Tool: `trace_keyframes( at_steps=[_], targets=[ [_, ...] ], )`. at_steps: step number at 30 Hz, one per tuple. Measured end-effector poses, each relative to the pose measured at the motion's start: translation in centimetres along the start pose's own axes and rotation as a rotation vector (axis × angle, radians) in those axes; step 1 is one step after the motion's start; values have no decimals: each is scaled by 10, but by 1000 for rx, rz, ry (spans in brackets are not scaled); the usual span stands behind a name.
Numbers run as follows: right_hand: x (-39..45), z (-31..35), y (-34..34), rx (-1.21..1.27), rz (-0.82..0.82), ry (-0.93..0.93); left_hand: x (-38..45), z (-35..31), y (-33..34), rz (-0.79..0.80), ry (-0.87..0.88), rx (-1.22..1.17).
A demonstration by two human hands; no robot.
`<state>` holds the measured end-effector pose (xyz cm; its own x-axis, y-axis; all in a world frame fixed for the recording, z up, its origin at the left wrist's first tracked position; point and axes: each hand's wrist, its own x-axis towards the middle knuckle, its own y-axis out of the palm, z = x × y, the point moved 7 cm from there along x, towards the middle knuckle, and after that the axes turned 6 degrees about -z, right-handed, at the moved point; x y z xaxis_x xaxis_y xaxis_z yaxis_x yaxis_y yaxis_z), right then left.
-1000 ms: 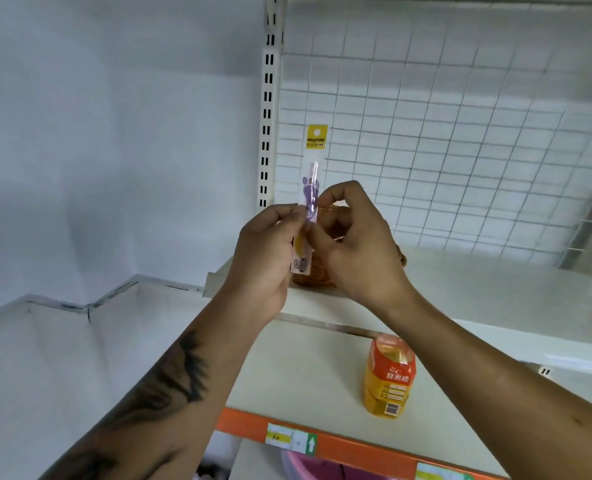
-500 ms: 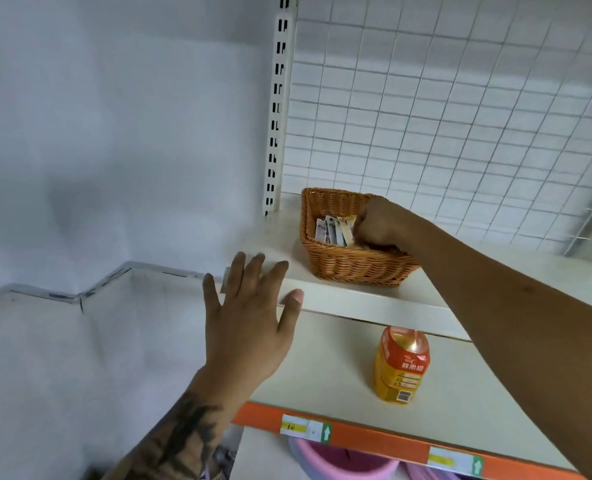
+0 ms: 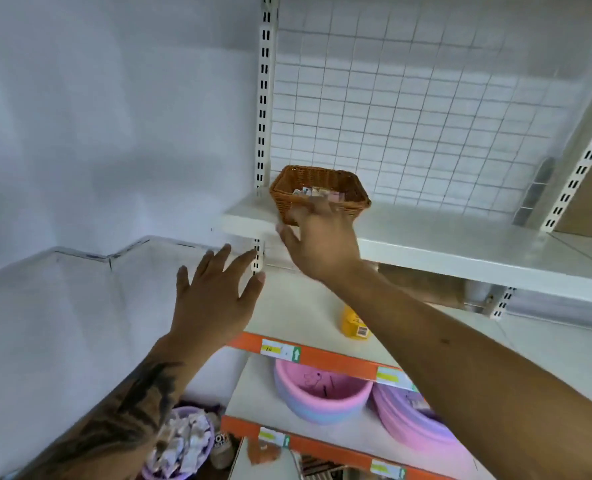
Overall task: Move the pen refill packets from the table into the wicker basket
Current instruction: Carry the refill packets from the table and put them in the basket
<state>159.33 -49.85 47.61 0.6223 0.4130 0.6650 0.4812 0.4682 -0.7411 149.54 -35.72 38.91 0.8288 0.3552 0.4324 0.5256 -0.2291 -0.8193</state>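
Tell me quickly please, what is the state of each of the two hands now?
Left hand: open, fingers spread, holding nothing.
Right hand: open, fingers relaxed in front of the wicker basket, holding nothing.

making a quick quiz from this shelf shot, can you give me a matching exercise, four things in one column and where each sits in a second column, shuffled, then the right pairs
Things
1. wicker basket
2. yellow bottle
3. pink bowl
4. pen refill packets

Places
A. on the shelf below the orange price strip
B. inside the basket
C. on the top white shelf, by the slotted upright
D. on the middle shelf, partly hidden by the right forearm

Pairs: 1-C, 2-D, 3-A, 4-B
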Motion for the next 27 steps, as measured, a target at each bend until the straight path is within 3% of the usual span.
trace_keyframes(
  at_steps=[4,9,12,18,27],
  targets=[
    [-99,51,21,205,162,-73,-96,23,-14,-30,-155,12],
    [-231,158,44,416,437,-262,-286,114,-41,23,-615,161],
    [-310,228,42,493,600,-386,-405,144,-70,75,-785,234],
    [-472,368,11,644,822,-606,-605,198,-128,40,-1084,261],
    [-711,596,-70,609,1074,-970,-931,247,-246,-123,-1475,182]
  ],
)
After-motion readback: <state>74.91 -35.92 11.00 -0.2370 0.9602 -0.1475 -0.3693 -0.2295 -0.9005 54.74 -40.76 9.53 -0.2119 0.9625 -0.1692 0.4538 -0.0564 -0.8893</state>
